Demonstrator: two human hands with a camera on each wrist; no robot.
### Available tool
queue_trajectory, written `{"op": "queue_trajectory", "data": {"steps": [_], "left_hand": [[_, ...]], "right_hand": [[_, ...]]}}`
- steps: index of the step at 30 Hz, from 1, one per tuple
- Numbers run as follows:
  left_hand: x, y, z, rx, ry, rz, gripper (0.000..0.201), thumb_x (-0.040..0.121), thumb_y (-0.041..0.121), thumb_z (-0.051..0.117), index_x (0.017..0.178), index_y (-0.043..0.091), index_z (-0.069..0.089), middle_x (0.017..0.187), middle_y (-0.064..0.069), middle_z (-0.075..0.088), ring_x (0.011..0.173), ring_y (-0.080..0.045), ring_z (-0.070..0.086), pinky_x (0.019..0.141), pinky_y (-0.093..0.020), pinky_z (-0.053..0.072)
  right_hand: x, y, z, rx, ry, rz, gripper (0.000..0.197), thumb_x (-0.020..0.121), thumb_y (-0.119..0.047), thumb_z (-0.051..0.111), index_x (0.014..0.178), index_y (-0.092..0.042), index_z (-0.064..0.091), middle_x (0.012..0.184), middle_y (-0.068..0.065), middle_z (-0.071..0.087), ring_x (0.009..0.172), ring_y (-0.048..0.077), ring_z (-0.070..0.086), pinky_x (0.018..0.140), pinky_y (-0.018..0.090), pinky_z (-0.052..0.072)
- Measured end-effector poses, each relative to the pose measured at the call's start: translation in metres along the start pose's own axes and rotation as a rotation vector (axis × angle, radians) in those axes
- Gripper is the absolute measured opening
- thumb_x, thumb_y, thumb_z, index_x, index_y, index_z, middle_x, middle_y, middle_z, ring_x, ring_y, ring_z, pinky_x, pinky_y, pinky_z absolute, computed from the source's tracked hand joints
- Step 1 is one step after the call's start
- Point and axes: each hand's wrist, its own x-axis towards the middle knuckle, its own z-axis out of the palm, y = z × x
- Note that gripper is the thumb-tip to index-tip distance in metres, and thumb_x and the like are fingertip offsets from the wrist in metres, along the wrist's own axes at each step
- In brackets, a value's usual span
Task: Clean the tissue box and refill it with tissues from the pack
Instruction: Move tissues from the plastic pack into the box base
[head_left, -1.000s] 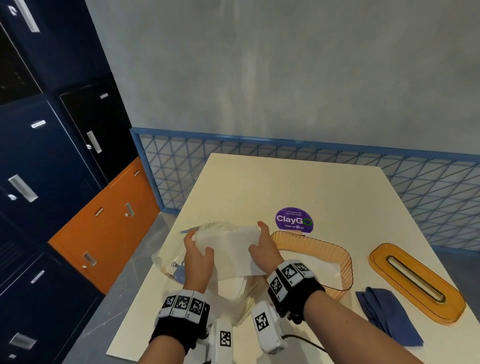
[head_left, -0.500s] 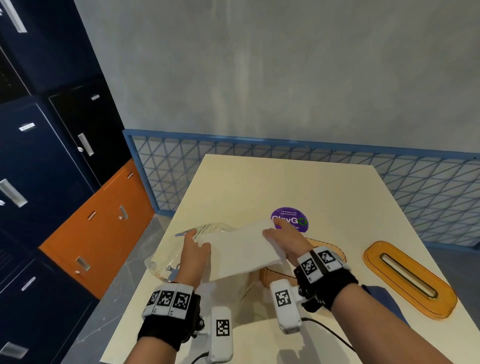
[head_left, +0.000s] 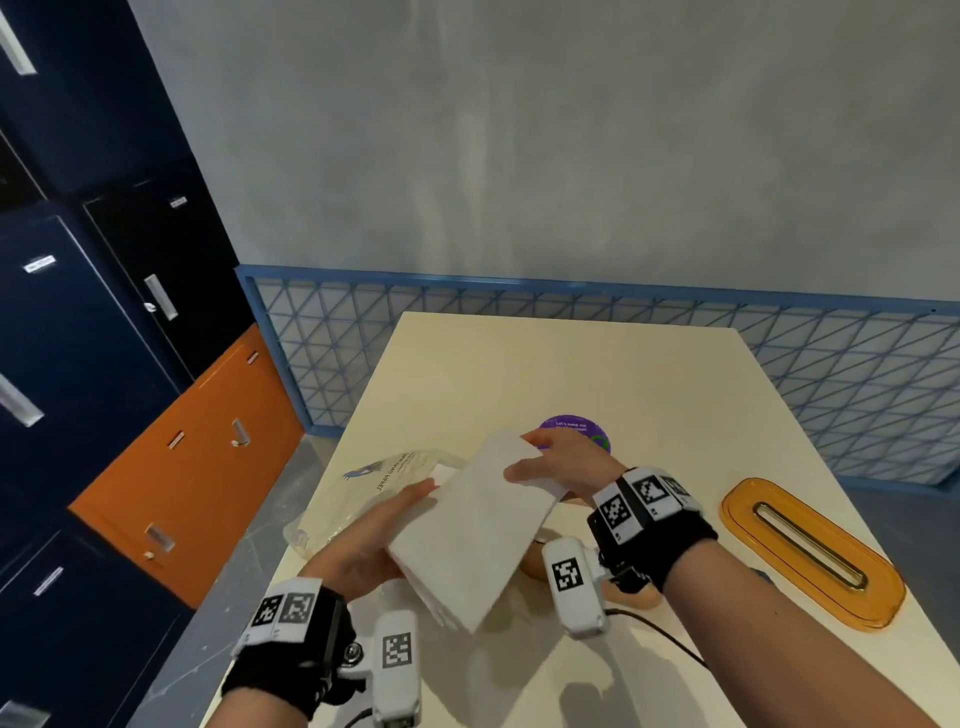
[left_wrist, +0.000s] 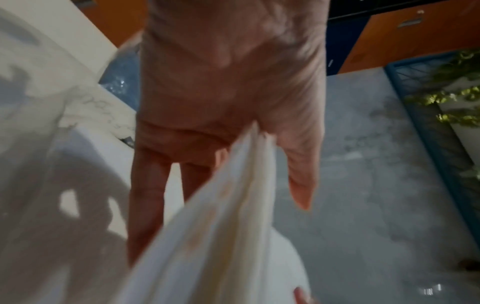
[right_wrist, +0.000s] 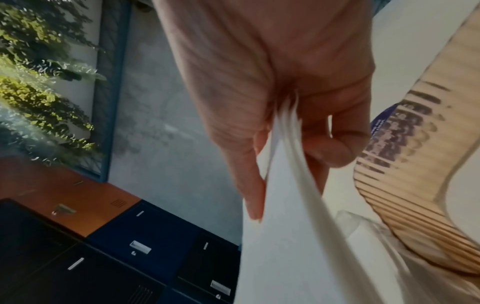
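Your left hand (head_left: 363, 545) and right hand (head_left: 566, 460) each grip an end of the white tissue stack (head_left: 472, 530), held tilted above the worktop (head_left: 571, 374), beside the plastic pack (head_left: 363, 488).

Setting: shared locker area, likely a workplace or campus common room. Evidence: a bank of navy and orange lockers (head_left: 104, 364) with metal handles and label plates, left of a cream table (head_left: 571, 374); a plain grey wall (head_left: 519, 156) behind the table; a blue lattice railing (head_left: 519, 332) along the wall's base; a purple sticker (head_left: 576, 428) about keeping clean on the table; foliage (right_wrist: 39, 82) beyond the railing.
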Motion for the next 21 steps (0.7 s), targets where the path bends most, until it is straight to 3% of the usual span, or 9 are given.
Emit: {"op": "queue_trajectory", "data": {"steps": [3, 6, 8, 10, 13, 16, 19, 21], "left_hand": [[-0.005, 0.008, 0.009, 0.215, -0.076, 0.016, 0.018, 0.091, 0.025, 0.057, 0.107, 0.018, 0.062, 0.095, 0.001, 0.073, 0.082, -0.013, 0.068, 0.070, -0.022, 0.053], [-0.001, 0.011, 0.011, 0.345, -0.013, 0.135, 0.035, 0.088, 0.022, 0.062, 0.121, 0.015, 0.058, 0.109, -0.004, 0.070, 0.097, -0.019, 0.067, 0.083, -0.029, 0.053], [0.000, 0.012, 0.012, 0.279, 0.061, 0.246, 0.028, 0.090, 0.018, 0.059, 0.118, 0.016, 0.057, 0.110, -0.004, 0.069, 0.097, -0.019, 0.065, 0.080, -0.027, 0.052], [0.002, 0.012, 0.010, 0.193, 0.133, 0.333, 0.025, 0.091, 0.015, 0.056, 0.116, 0.018, 0.056, 0.110, -0.004, 0.067, 0.099, -0.020, 0.063, 0.082, -0.029, 0.051], [0.004, 0.010, 0.010, 0.157, 0.183, 0.417, 0.018, 0.091, 0.012, 0.057, 0.106, 0.022, 0.058, 0.107, -0.003, 0.067, 0.100, -0.021, 0.063, 0.089, -0.037, 0.051], [0.005, 0.006, 0.011, 0.178, 0.203, 0.475, 0.019, 0.078, 0.021, 0.066, 0.094, 0.026, 0.059, 0.096, -0.003, 0.068, 0.092, -0.022, 0.065, 0.080, -0.035, 0.054], [0.008, -0.005, 0.009, 0.235, 0.213, 0.510, 0.038, 0.063, 0.038, 0.068, 0.099, 0.028, 0.061, 0.100, -0.002, 0.070, 0.095, -0.020, 0.066, 0.087, -0.038, 0.054], [0.009, -0.013, 0.011, 0.322, 0.192, 0.516, 0.033, 0.068, 0.040, 0.068, 0.100, 0.035, 0.060, 0.102, 0.004, 0.068, 0.097, -0.012, 0.064, 0.089, -0.032, 0.052]], "right_hand": [[-0.007, -0.021, 0.009, -0.140, -0.065, -0.070, 0.044, 0.077, -0.023, 0.073, 0.118, -0.014, 0.059, 0.106, -0.002, 0.062, 0.094, 0.014, 0.058, 0.068, 0.017, 0.047], [-0.010, -0.033, 0.018, -0.037, -0.013, -0.176, 0.046, 0.078, -0.018, 0.074, 0.121, -0.012, 0.059, 0.111, 0.004, 0.063, 0.097, 0.018, 0.060, 0.074, 0.023, 0.051], [-0.012, -0.031, 0.021, 0.207, 0.061, -0.189, 0.052, 0.078, -0.016, 0.074, 0.126, -0.019, 0.053, 0.114, 0.008, 0.063, 0.103, 0.024, 0.062, 0.082, 0.033, 0.052], [-0.015, -0.024, 0.025, 0.381, 0.080, -0.170, 0.061, 0.078, -0.015, 0.073, 0.130, -0.024, 0.043, 0.118, 0.006, 0.061, 0.108, 0.022, 0.060, 0.086, 0.036, 0.049], [-0.017, -0.012, 0.040, 0.327, 0.047, -0.178, 0.055, 0.082, -0.004, 0.067, 0.129, -0.017, 0.042, 0.121, 0.009, 0.060, 0.105, 0.020, 0.060, 0.090, 0.034, 0.049], [-0.008, -0.003, 0.058, 0.287, 0.084, -0.222, 0.039, 0.083, 0.005, 0.060, 0.113, -0.018, 0.048, 0.115, 0.012, 0.062, 0.107, 0.025, 0.060, 0.095, 0.039, 0.051], [0.001, 0.013, 0.073, 0.226, 0.128, -0.201, 0.045, 0.080, 0.007, 0.058, 0.107, -0.027, 0.047, 0.111, 0.006, 0.061, 0.112, 0.024, 0.057, 0.098, 0.044, 0.048], [0.006, 0.028, 0.083, 0.163, 0.116, -0.170, 0.048, 0.078, 0.004, 0.055, 0.116, -0.023, 0.047, 0.114, 0.007, 0.061, 0.113, 0.025, 0.056, 0.099, 0.046, 0.048]]}}
